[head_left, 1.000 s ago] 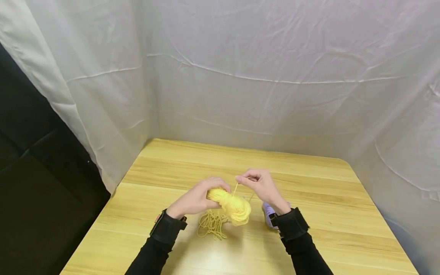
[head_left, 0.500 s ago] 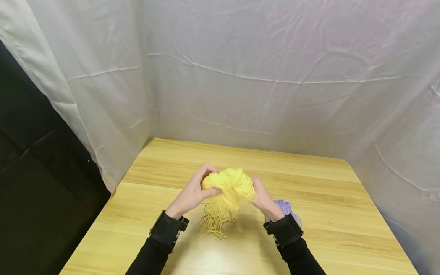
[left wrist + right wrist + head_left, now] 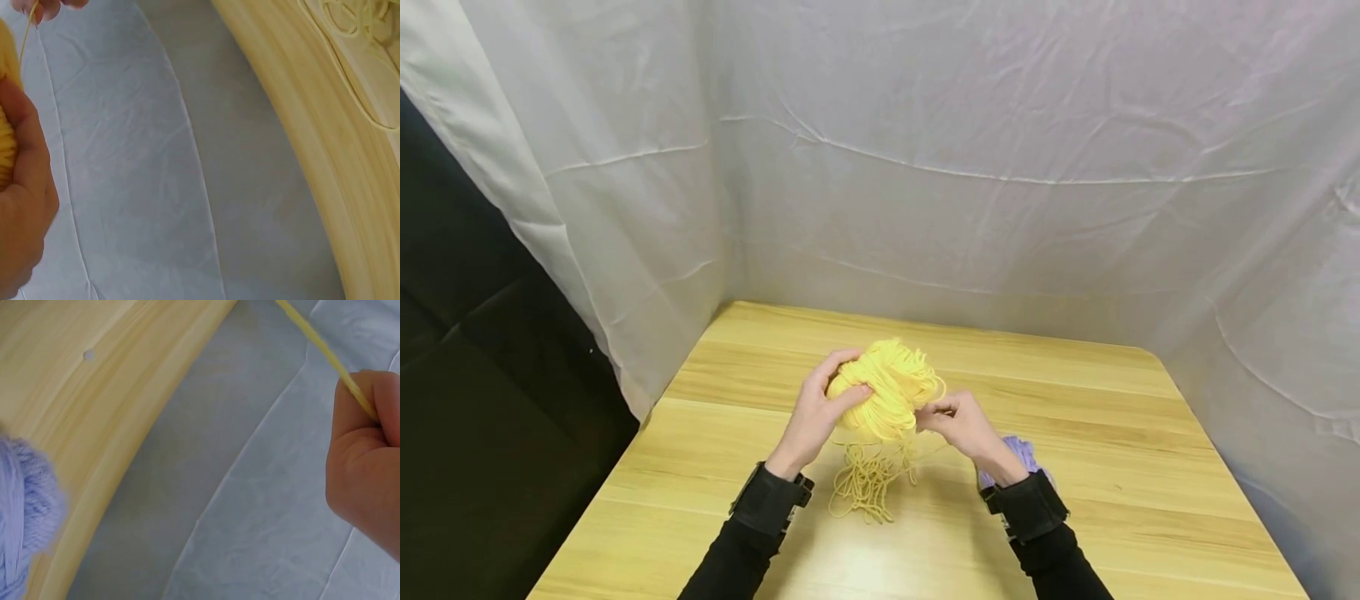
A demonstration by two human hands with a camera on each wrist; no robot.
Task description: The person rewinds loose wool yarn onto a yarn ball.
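My left hand [image 3: 817,414] grips a yellow yarn skein [image 3: 886,390] and holds it up above the wooden table [image 3: 1120,467]. My right hand [image 3: 957,422] sits just right of the skein and pinches a single yellow strand [image 3: 325,359] between thumb and fingers. A loose tangle of yellow yarn [image 3: 868,485] lies on the table below the skein. In the left wrist view my left hand [image 3: 22,206] shows beside the skein [image 3: 6,156], with the right fingertips [image 3: 47,7] pinching the strand at the top edge.
A lilac yarn ball [image 3: 1024,457] lies on the table behind my right wrist, also seen as a lilac ball [image 3: 25,512] in the right wrist view. White cloth [image 3: 925,167] walls the back and sides. A dark gap [image 3: 490,400] lies left of the table.
The left hand lifted the skein and turned it further away. The right hand swung round the skein, then returned near its right side, pinching the strand.
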